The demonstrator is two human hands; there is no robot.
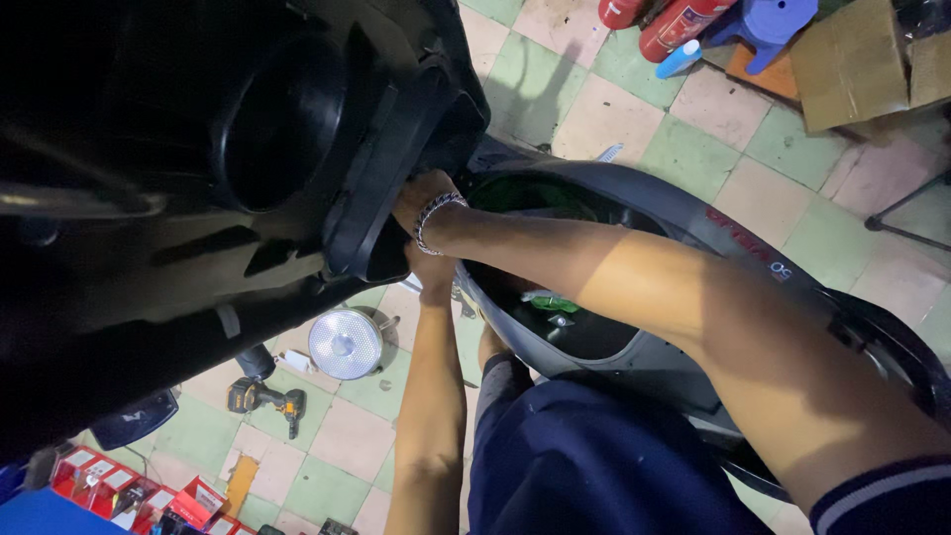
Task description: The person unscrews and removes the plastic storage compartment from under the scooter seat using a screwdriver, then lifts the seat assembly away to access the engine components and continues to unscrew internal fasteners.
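**Hands at the hinge of a raised scooter seat**

Hands meet where the underside of the raised black seat [248,168] joins the scooter body [634,337]. The right hand [421,203], with a silver chain bracelet [436,213] at the wrist, reaches across the open storage tub [555,327] and presses against the lower edge of the seat base; its fingers go behind the black plastic, so whether they are spread or closed on something cannot be told. The left hand [431,266] comes up from below, just under the right one and touching the same edge of the seat; its fingers are also hidden, and its hold cannot be told either.

The seat stands tilted up and fills the upper left of the view, its moulded underside facing the camera. The grey scooter body runs from the hinge toward the lower right, with something green lying in the tub. The person's knee in dark blue trousers [584,466] sits close against the scooter's side.

On the tiled floor [614,109] below the seat lie a round headlamp [345,344] and, near it, a cordless drill [265,401]. Red small boxes [129,485] sit at the lower left. At the top right are red fire extinguishers [684,25], a blue plastic stool [768,25] and a cardboard box [852,64].
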